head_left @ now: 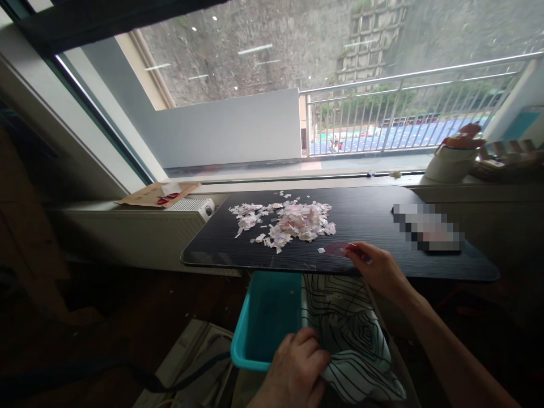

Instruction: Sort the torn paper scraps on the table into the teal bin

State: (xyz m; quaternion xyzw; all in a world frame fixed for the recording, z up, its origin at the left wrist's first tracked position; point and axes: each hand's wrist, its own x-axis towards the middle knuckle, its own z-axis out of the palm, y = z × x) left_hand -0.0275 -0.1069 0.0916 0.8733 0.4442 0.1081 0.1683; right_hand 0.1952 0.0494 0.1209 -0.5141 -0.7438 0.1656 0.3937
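Observation:
My right hand (376,266) reaches over the front of the dark table. Its thumb and fingers pinch a thin, translucent pink oval piece of plastic (335,250) near the tabletop. One small white paper scrap (321,250) lies at its left tip. Beyond is a loose heap of small white and pinkish paper scraps (300,221). Lower down, my left hand (297,365) is closed at the near right corner of a teal plastic basin (240,340), which sits below the table's front edge. Striped cloth (357,340) lies against its fingers; the fingertips are partly hidden.
The black wood-grain tabletop (361,209) stands against a windowsill. A blurred-out object (429,229) lies on its right. Left are a radiator (191,209) and red-handled scissors (168,198) on brown paper. A pale pot (450,164) stands on the right of the sill.

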